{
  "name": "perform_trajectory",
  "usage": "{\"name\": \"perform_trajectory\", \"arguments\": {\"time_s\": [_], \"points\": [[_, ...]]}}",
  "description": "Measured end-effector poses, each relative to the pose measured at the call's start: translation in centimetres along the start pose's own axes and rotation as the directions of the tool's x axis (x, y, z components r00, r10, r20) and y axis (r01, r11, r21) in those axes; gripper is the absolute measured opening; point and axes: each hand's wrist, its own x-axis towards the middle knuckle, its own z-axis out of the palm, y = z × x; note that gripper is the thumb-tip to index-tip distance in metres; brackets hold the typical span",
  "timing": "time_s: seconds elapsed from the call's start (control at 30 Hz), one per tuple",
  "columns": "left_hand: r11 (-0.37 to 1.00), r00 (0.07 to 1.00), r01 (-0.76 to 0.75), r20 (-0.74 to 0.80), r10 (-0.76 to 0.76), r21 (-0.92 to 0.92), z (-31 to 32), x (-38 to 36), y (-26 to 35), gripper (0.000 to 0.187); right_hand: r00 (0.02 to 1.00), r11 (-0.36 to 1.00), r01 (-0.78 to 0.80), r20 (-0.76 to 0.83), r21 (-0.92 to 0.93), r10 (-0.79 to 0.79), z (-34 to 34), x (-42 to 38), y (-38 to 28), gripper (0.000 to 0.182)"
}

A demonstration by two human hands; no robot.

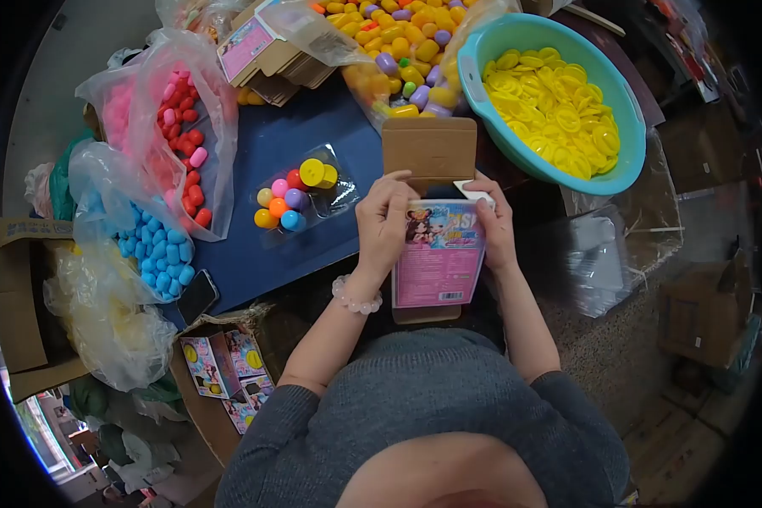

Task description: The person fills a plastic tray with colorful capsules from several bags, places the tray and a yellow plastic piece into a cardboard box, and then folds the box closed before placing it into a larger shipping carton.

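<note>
Between my two hands is a pink printed cardboard box (438,267), its long brown end flap (429,151) standing out toward the table and another flap showing at the near end. My left hand (383,218) is closed on the box's left edge, with a beaded bracelet at the wrist. On the right edge, my right hand (497,224) grips near the upper corner, where a small white side flap (474,191) sticks out. On the table to the left lies a clear plastic tray (340,201) holding several coloured capsules (278,207) and a yellow round piece (317,173).
A turquoise basin (472,80) of yellow discs stands at the back right. Bags of red capsules (193,195), blue capsules (157,254) and yellow capsules (415,76) surround the blue tabletop (279,140). A phone (198,296) lies near a carton (199,415) holding printed boxes.
</note>
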Motion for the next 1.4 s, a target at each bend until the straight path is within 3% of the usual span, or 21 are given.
{"name": "perform_trajectory", "arguments": {"time_s": [0.1, 0.13, 0.2, 0.3, 0.33, 0.37, 0.47, 0.57, 0.7, 0.8, 0.9, 0.97, 1.0, 1.07, 1.1, 1.17, 1.23, 1.27, 1.3, 1.33, 1.4], "points": [[1.0, 0.995, 0.005, 0.095, -0.004, -0.01, 1.2, -0.2, 0.0, 0.024, 1.0, 1.0, 0.017, 0.025, -0.012, -0.017, -0.8, 0.5, 1.5, 0.017], [0.996, 0.979, -0.06, -0.196, 0.047, -0.061, 2.8, 0.3, 1.8, 0.024, 0.999, 1.0, 0.007, 0.036, 0.015, -0.008, -0.6, 0.7, 1.3, 0.014], [0.987, 0.883, -0.139, -0.461, 0.086, -0.082, 4.2, 1.1, 3.4, 0.024, 0.999, 0.994, 0.047, -0.014, 0.095, -0.046, 0.4, 1.4, 0.1, 0.015], [0.98, 0.882, -0.089, -0.472, -0.006, -0.179, 3.6, 1.7, 3.0, 0.03, 0.994, 0.976, 0.109, -0.043, 0.188, -0.102, 0.3, 2.1, 0.7, 0.02], [0.99, 0.977, -0.004, -0.21, -0.026, -0.14, 2.1, 1.5, 2.0, 0.032, 0.979, 0.979, 0.195, 0.041, 0.05, -0.197, -0.3, 2.4, 1.2, 0.022], [0.994, 0.996, 0.068, 0.068, -0.062, -0.082, 1.4, 1.3, 1.3, 0.035, 0.952, 0.954, 0.288, 0.137, -0.082, -0.276, -0.8, 2.5, 1.5, 0.023], [0.997, 0.999, 0.044, -0.002, -0.044, -0.069, 2.0, 1.6, 1.8, 0.029, 0.987, 0.962, 0.161, 0.027, -0.219, -0.159, -0.3, 2.1, 0.6, 0.025], [0.984, 0.993, 0.073, -0.077, -0.087, -0.164, 2.5, 1.6, 2.4, 0.021, 0.993, 0.978, 0.077, -0.073, -0.195, -0.093, 0.9, 1.9, -0.5, 0.027], [0.98, 0.995, 0.095, -0.02, -0.1, -0.177, 1.7, 1.4, 0.8, 0.014, 0.992, 0.986, 0.122, -0.008, -0.115, -0.124, -0.5, 1.7, 1.2, 0.022], [0.998, 0.999, -0.035, 0.036, 0.038, -0.06, 1.6, 1.6, 0.7, 0.01, 0.983, 0.98, 0.175, 0.081, -0.094, -0.168, -1.5, 1.6, 1.7, 0.022], [1.0, 1.0, 0.018, 0.015, -0.019, 0.012, 1.4, 1.4, 1.8, 0.016, 0.969, 0.966, 0.216, 0.155, -0.142, -0.193, -1.2, 1.3, 1.7, 0.045], [0.991, 0.992, 0.025, -0.117, -0.04, -0.129, -0.2, 1.2, 2.4, 0.016, 0.985, 0.985, 0.172, 0.019, -0.012, -0.172, 1.3, -0.1, -0.5, 0.092], [0.965, 0.958, -0.001, -0.277, -0.074, -0.261, -1.4, 0.8, 3.1, 0.019, 0.991, 0.995, 0.035, 0.127, 0.093, -0.047, 1.0, -1.2, -1.0, 0.127], [0.927, 0.854, -0.077, -0.505, -0.129, -0.367, -6.0, 0.2, 4.4, 0.02, 0.858, 0.98, -0.139, 0.477, -0.14, 0.19, -0.4, -2.6, -3.4, 0.125], [0.885, 0.813, -0.107, -0.552, -0.185, -0.453, -8.1, -0.4, 5.3, 0.02, 0.818, 0.945, -0.052, 0.529, -0.322, 0.225, 0.3, -3.0, -4.5, 0.103], [0.759, 0.789, -0.197, -0.56, -0.253, -0.621, -13.0, -2.8, 4.8, 0.018, 0.713, 0.909, -0.192, 0.583, -0.371, 0.389, 1.4, -4.3, -4.0, 0.075], [0.67, 0.709, -0.181, -0.568, -0.419, -0.72, -16.1, -5.4, 7.7, 0.021, 0.696, 0.919, -0.2, 0.612, -0.339, 0.377, 4.2, -3.2, -5.7, 0.037], [0.662, 0.649, -0.197, -0.603, -0.465, -0.723, -16.8, -6.3, 9.7, 0.03, 0.724, 0.948, -0.11, 0.629, -0.3, 0.283, 5.9, -2.7, -5.4, 0.03], [0.9, 0.508, -0.148, -0.812, -0.287, -0.41, -19.4, -8.6, 8.7, 0.033, 0.745, 0.965, -0.017, 0.64, -0.261, 0.187, 7.6, -2.1, -5.2, 0.024], [0.998, 0.381, -0.025, -0.924, -0.037, -0.051, -22.0, -11.1, 7.8, 0.038, 0.74, 0.955, 0.166, 0.672, -0.246, 0.045, 10.0, -1.6, -5.0, 0.028], [0.887, 0.25, -0.099, -0.851, 0.462, 0.452, -22.4, -13.3, 11.6, 0.047, 0.6, 0.784, 0.597, 0.743, -0.17, -0.297, 14.8, -1.2, -3.9, 0.041]]}}
